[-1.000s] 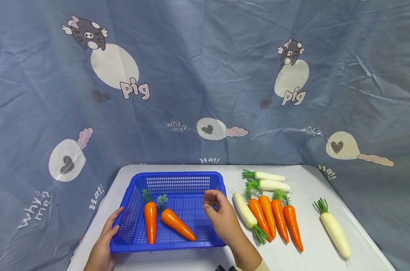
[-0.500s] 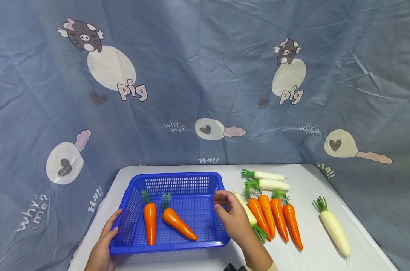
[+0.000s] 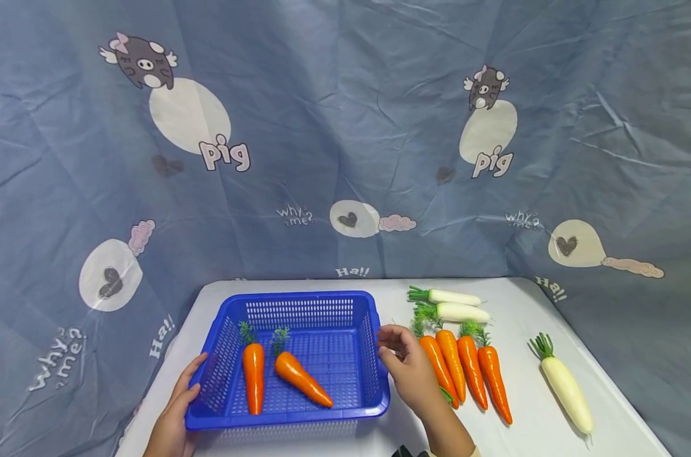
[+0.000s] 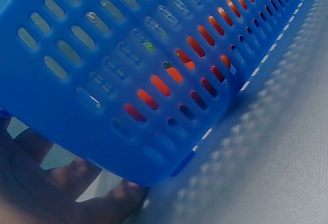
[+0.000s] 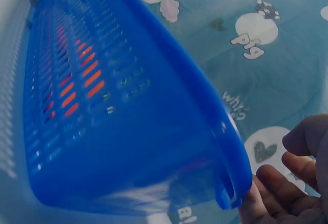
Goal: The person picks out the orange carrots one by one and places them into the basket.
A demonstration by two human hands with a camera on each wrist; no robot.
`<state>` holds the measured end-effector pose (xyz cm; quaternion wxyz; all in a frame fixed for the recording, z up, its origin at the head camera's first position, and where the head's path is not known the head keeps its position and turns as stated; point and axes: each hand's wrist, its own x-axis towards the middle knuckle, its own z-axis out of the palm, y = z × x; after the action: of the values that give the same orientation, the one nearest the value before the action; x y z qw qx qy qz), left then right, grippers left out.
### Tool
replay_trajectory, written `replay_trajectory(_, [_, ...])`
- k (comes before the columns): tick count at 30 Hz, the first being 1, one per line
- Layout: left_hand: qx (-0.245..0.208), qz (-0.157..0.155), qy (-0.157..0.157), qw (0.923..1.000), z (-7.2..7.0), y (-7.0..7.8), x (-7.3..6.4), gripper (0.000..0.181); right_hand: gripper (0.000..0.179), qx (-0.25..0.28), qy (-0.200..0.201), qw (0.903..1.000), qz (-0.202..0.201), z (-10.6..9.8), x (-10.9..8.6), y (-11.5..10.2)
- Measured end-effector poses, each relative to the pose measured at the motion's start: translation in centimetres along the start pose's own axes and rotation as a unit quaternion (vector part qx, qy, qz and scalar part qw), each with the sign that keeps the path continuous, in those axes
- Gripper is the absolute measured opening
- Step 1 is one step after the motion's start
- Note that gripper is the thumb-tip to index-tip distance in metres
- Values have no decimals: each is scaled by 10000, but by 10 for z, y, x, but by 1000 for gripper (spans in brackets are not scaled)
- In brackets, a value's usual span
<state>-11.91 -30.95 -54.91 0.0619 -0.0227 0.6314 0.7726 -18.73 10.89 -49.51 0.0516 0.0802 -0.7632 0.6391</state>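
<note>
A blue plastic basket (image 3: 288, 419) holds two orange carrots, one upright in the view (image 3: 254, 377) and one slanting (image 3: 302, 379), both with green tops. Against the basket's left wall lies the left hand (image 3: 174, 412), fingertips near the rim; the left wrist view shows its fingers (image 4: 77, 178) along the basket's lower edge. Outside the right wall, the right hand (image 3: 408, 368) has relaxed, slightly bent fingers. In the right wrist view, a fingertip of this hand (image 5: 284, 185) meets the basket's rim (image 5: 230, 142), with the thumb apart from it.
Right of the basket lie several carrots (image 3: 471, 374) side by side. Two white radishes (image 3: 460, 311) lie behind them, and another radish (image 3: 565, 390) lies far right. Green leaves (image 3: 449, 397) show beside the right wrist. A patterned blue cloth (image 3: 300, 158) rises behind the white table (image 3: 528, 304).
The right hand has moved right, from over the basket's inside to outside its right wall, and now covers most of the nearest white radish. The left hand has stayed at the left wall.
</note>
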Motion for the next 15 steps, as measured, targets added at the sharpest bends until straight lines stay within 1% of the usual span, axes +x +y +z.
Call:
replay_trajectory(5, [19, 67, -4, 10000, 1, 0, 0, 54, 29, 3, 142, 9999, 6, -5, 1, 3])
replay_trajectory(11, [63, -24, 47, 10000, 1, 1, -1, 54, 27, -290, 383, 9988, -12, -14, -1, 10])
replay_trajectory(15, [77, 18, 38, 10000, 1, 0, -1, 54, 27, -548, 479, 9973, 52, -22, -1, 16])
